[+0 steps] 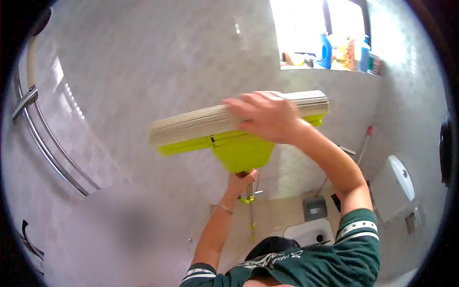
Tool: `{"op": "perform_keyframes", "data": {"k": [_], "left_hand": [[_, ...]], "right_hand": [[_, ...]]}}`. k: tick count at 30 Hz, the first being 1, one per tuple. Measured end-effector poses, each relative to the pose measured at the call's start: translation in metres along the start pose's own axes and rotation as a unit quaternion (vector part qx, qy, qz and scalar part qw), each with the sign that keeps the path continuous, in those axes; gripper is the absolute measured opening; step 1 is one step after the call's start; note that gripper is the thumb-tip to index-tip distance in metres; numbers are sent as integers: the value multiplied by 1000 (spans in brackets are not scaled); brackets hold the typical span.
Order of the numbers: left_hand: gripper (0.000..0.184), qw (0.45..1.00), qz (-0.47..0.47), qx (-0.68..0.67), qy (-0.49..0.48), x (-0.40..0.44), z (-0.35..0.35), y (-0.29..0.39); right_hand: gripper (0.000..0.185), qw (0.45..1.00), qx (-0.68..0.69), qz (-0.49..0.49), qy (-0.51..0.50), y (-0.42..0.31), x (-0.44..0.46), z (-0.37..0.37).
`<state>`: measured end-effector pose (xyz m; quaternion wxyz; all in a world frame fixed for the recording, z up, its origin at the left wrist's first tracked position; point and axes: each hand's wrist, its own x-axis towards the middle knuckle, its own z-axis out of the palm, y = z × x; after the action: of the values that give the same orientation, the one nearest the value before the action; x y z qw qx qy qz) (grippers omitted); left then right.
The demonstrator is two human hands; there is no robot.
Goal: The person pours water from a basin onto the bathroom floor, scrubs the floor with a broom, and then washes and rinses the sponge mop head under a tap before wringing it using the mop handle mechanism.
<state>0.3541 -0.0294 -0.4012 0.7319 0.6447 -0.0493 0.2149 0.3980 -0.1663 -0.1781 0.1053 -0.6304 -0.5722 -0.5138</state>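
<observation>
A sponge mop is held up with its head raised; its ribbed off-white sponge (196, 125) is tilted, right end higher. Beneath the sponge is the lime-green mop head (246, 152). My left hand (243, 181) is closed around the handle just below that head. My right hand (267, 115) lies across the front of the sponge, fingers stretched out to the left and slightly blurred by motion. Below my left hand, the mop's handle (253, 217) runs down toward the floor, with a metal and green lever part (247, 197) on it.
Bottles (326, 51) stand on the window sill at the upper right. A shower rail with hose (48, 143) is on the left wall. Lower right are a squat toilet (306, 232), a grey bin (314, 209), a white cistern (393, 184) and a red-tipped stick (366, 143).
</observation>
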Motion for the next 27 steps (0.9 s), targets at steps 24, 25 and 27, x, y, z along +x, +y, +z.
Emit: {"op": "perform_keyframes", "data": {"k": [24, 25, 27], "left_hand": [[12, 999, 8, -22, -41, -45, -11, 11], [12, 999, 8, -23, -34, -45, -11, 13], [12, 998, 25, 15, -57, -48, -13, 19]], "right_hand": [[28, 987, -80, 136, 32, 27, -85, -74], [28, 988, -74, 132, 31, 32, -88, -72], [27, 981, -45, 185, -43, 34, -87, -70]]}}
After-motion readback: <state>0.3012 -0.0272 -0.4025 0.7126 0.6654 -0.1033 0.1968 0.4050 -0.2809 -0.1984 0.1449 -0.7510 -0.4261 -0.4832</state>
